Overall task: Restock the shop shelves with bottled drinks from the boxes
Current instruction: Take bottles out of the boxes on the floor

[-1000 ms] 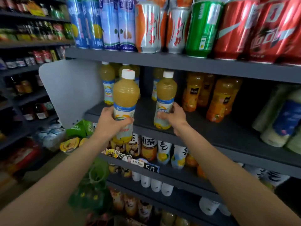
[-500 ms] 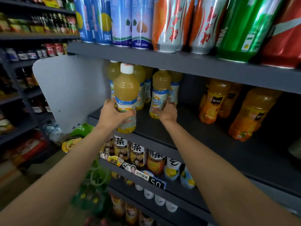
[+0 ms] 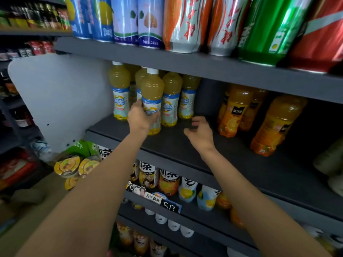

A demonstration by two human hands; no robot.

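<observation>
My left hand (image 3: 139, 118) grips a yellow juice bottle (image 3: 151, 89) with a white cap and blue-white label, standing on the dark middle shelf (image 3: 232, 160). To its right stands a second yellow bottle (image 3: 170, 101) of the same kind, with more behind it. My right hand (image 3: 201, 133) hovers over the shelf just right of that bottle, fingers loosely curled, holding nothing.
Orange juice bottles (image 3: 235, 110) stand to the right on the same shelf. Large cans (image 3: 181, 23) line the shelf above. Tea bottles (image 3: 167, 182) fill the shelf below, behind a price tag (image 3: 169, 207). A white side panel (image 3: 61, 97) bounds the shelf on the left.
Both bottles went deeper onto the shelf. My right hand let go of its bottle and drew back to the right; my left hand still grips its bottle, now standing on the shelf.
</observation>
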